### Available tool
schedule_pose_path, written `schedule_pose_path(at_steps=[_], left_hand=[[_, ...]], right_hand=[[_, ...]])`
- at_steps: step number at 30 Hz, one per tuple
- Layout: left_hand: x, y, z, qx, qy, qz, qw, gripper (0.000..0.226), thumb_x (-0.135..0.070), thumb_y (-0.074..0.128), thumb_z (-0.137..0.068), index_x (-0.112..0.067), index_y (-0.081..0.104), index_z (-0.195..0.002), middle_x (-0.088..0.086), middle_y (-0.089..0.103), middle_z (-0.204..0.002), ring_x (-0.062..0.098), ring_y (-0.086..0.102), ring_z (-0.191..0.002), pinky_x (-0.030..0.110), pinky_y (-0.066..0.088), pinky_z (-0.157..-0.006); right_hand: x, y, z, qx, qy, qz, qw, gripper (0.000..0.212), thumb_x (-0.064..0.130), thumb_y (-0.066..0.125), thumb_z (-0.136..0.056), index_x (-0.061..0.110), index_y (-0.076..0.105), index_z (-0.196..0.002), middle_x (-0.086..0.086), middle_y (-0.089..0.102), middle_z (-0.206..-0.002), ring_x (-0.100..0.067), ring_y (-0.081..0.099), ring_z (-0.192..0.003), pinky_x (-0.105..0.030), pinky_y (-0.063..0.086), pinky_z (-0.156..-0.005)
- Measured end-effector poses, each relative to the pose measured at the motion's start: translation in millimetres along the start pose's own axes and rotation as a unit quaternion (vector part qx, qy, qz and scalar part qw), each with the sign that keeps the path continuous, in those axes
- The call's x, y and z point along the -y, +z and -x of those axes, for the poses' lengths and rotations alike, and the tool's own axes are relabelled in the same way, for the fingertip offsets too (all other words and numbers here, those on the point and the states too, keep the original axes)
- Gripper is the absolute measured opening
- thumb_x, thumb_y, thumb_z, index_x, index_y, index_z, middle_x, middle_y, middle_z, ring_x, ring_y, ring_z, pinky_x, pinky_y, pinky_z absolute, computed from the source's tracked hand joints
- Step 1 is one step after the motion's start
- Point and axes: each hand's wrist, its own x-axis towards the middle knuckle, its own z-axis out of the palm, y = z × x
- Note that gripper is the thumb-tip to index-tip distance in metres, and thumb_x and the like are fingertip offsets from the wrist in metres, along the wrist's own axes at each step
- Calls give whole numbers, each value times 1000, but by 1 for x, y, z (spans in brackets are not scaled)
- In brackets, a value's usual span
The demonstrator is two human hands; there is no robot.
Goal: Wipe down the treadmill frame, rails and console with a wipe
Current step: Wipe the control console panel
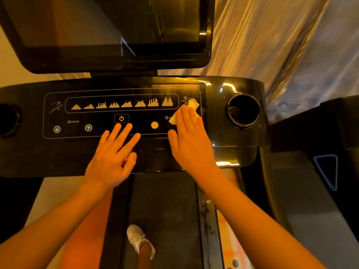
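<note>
The black treadmill console (81,148) spans the view, with a control panel (101,123) of program icons, a power button and arrow buttons. My right hand (191,140) lies flat on the panel's right end, straight fingers pressing a white wipe (192,104) onto it; the wipe shows above and left of the fingers. My left hand (114,156) rests flat on the console's lower middle, fingers spread just below the power button, holding nothing. A dark screen (108,30) stands above the console.
Cup holders sit at the console's right (242,111) and far left (7,121). The treadmill belt (165,206) runs below with a white shoe (138,239) on it. The right rail (303,191) slopes down. A curtain (281,45) hangs behind on the right.
</note>
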Motion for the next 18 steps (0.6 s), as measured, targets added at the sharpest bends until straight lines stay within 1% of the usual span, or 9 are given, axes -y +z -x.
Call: schedule_pose_path(at_steps=[2, 3, 6, 7, 9, 11, 13, 15, 18], left_hand=[[-1, 0, 0, -2, -1, -3, 1000, 49, -33, 41, -102, -16, 48, -148, 11, 32, -162, 30, 19, -155, 46, 9, -127], [0, -1, 0, -3, 0, -2, 1000, 49, -33, 41, -102, -16, 48, -147, 11, 33, -162, 30, 19, -154, 47, 10, -127], [0, -1, 1, -6, 4, 3, 1000, 50, -33, 41, -102, -15, 48, -147, 11, 33, -161, 31, 20, -154, 49, 11, -126], [0, 0, -1, -8, 6, 4, 1000, 49, -32, 42, -102, -15, 48, -147, 11, 33, -161, 31, 20, -154, 49, 11, -126], [0, 0, -1, -9, 6, 2, 1000, 49, -32, 42, -102, -15, 48, -147, 11, 33, -161, 31, 20, -154, 49, 11, -126], [1, 1, 0, -6, 7, 1, 1000, 49, -33, 41, -102, -15, 48, -148, 11, 32, -162, 31, 20, -154, 48, 10, -127], [1, 0, 0, -3, 5, 0, 1000, 50, -33, 41, -102, -15, 48, -148, 11, 32, -162, 31, 19, -154, 47, 9, -127], [0, 0, 0, -3, 6, -5, 1000, 50, -33, 41, -102, -15, 48, -148, 11, 32, -162, 31, 19, -154, 46, 8, -127], [0, 0, 1, -3, 1, -4, 1000, 50, -34, 41, -102, -15, 47, -149, 11, 31, -162, 30, 18, -155, 44, 6, -127]], right_hand=[[0, -1, -13, -8, 11, -6, 1000, 58, 37, 27, -107, 5, 30, -155, -13, 29, -163, -28, 21, -153, -46, 26, -122], [2, 1, -5, -14, 15, -21, 1000, 58, 36, 29, -107, 6, 30, -156, -12, 28, -164, -27, 19, -154, -46, 25, -123], [11, 12, 61, -4, 28, -64, 998, 63, 38, 35, -108, 10, 19, -163, -8, 14, -171, -21, 2, -159, -41, 9, -129], [10, 15, 83, 0, 30, -64, 997, 65, 40, 36, -108, 12, 17, -163, -6, 12, -172, -19, -2, -159, -41, 7, -129], [6, 25, 102, 6, 28, -52, 998, 67, 43, 38, -107, 13, 17, -163, -6, 11, -172, -19, -3, -159, -43, 10, -129], [5, 26, 89, 3, 27, -35, 999, 68, 44, 38, -107, 12, 18, -163, -7, 11, -172, -20, -2, -159, -43, 9, -129], [7, 18, 60, -3, 33, -22, 999, 69, 45, 36, -106, 10, 18, -163, -9, 10, -172, -23, -1, -159, -41, 3, -129], [8, 11, 37, -11, 43, -17, 999, 68, 44, 37, -106, 9, 20, -162, -10, 14, -171, -25, 2, -159, -39, 0, -128], [10, 13, 52, -9, 47, -32, 998, 70, 45, 37, -106, 10, 16, -163, -8, 10, -172, -22, -2, -159, -38, -1, -128]])
